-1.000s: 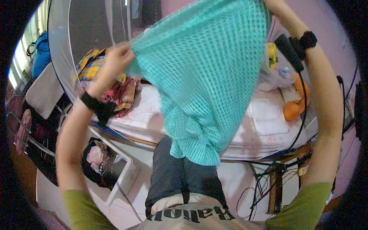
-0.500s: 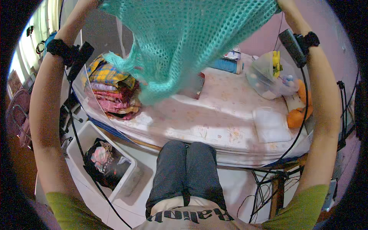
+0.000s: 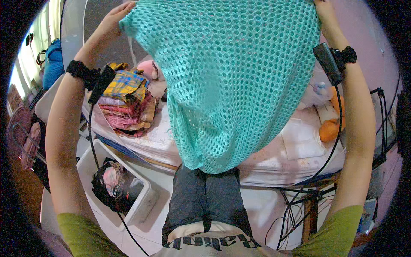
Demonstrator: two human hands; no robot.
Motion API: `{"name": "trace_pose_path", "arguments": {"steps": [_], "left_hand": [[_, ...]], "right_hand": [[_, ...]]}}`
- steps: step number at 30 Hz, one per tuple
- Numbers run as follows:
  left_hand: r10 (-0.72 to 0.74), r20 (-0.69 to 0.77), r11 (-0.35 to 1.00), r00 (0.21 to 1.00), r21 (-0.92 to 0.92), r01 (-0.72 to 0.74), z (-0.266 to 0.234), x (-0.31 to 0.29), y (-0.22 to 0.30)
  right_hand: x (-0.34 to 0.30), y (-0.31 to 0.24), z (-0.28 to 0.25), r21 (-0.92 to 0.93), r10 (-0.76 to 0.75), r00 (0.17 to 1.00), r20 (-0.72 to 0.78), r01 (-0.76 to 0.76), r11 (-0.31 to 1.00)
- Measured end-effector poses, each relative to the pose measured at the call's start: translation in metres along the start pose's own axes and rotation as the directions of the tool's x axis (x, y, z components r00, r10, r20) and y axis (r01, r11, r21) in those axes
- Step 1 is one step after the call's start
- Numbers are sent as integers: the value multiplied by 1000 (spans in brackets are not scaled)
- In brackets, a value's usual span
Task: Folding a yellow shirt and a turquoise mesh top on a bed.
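A turquoise open-knit garment [image 3: 239,77] hangs spread out in front of me, its lower edge reaching down to my knees. At its upper left corner my left hand [image 3: 121,13] is closed on the fabric. The upper right corner is in my right hand [image 3: 324,12], whose fingers are partly cut off by the top of the picture. Both arms are raised and wide apart. Left of the garment, a stack of folded clothes [image 3: 128,103], with a yellow and blue plaid piece on top, lies on the bed.
The bed [image 3: 265,167] has a pale floral sheet. A folded white cloth [image 3: 302,139] and an orange plush toy [image 3: 329,131] lie at its right. On the floor at left stands a white plastic bin [image 3: 145,192] holding dark clothes. Metal legs and cables show at lower right.
The garment has swung down and opened out, from gathered and blurred to hanging wide and lower toward my knees. My left hand has come into view at its corner.
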State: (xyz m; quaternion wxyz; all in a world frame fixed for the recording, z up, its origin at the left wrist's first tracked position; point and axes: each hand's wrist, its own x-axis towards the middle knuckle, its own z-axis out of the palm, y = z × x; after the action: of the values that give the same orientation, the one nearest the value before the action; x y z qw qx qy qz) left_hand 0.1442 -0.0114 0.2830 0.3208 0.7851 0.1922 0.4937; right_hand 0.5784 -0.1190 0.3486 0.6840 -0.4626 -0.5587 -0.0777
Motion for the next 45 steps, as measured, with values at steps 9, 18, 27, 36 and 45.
{"name": "trace_pose_path", "arguments": {"steps": [9, 18, 27, 36, 45], "left_hand": [[11, 186, 933, 983, 352, -77, 51, -26, -49], [-195, -243, 133, 950, 953, 271, 41, -29, -121], [491, -523, 772, 696, 631, -70, -20, 17, -21], [-74, -174, 993, 982, 78, 89, 54, -147, -19], [-419, 667, 837, 616, 20, 547, 126, -291, -55]], "right_hand": [[-27, 28, 11, -287, 39, 915, 401, 84, 954], [-55, 84, 55, -615, 426, 702, 571, 22, 788], [-30, -7, 21, 275, -384, 921, 68, 353, 894], [-171, 52, -66, 57, 286, 813, 508, -363, 930], [-348, 87, -141, -79, 388, 412, 825, -596, 799]]}}
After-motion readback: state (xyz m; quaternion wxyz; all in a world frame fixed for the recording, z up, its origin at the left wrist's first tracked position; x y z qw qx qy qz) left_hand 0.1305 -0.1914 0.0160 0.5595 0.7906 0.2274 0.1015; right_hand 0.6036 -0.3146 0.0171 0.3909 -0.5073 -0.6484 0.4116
